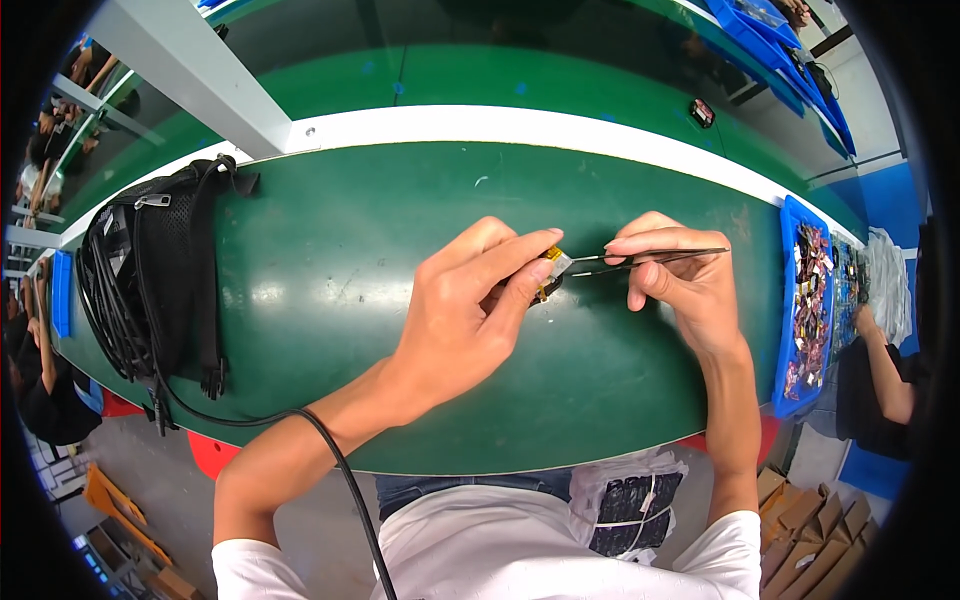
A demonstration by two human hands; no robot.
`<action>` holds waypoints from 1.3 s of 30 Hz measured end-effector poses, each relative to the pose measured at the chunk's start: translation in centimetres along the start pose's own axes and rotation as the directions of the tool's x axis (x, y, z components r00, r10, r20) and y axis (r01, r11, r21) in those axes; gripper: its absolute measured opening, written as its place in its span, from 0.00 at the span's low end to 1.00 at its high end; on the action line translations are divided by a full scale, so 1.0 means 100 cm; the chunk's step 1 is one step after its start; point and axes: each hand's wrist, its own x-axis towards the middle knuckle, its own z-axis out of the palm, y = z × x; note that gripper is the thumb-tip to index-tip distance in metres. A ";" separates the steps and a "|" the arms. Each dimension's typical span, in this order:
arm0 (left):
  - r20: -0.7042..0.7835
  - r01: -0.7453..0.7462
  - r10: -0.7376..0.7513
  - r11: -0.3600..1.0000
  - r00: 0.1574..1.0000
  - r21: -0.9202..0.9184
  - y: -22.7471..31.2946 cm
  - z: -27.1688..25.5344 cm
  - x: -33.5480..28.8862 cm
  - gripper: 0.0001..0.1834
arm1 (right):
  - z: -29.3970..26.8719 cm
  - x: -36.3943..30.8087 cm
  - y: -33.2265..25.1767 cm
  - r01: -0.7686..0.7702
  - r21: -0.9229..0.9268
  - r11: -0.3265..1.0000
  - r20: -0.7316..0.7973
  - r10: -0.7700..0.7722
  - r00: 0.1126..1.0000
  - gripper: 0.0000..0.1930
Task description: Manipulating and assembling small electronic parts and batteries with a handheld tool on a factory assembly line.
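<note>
Hands pinch small flat foil cell; metal tweezers.

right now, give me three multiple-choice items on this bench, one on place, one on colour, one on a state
1. Where is the blue tray of parts?
A. bench's right end
B. bench's left end
C. on the floor

2. What colour is the bench mat?
A. red
B. green
C. grey

3. What does the right hand hold?
A. nothing
B. a cable
C. tweezers

Answers: 1 A, it sits at the right edge; 2 B, the surface is dark green; 3 C, the fingers pinch the tweezers, tips at the small yellow part in the left hand.
</note>
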 end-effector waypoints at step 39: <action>0.004 -0.053 0.053 0.997 0.999 0.047 0.005 0.005 -0.001 0.09 | 0.021 -0.011 -0.004 -0.154 -0.198 0.968 -0.204 0.112 0.973 0.11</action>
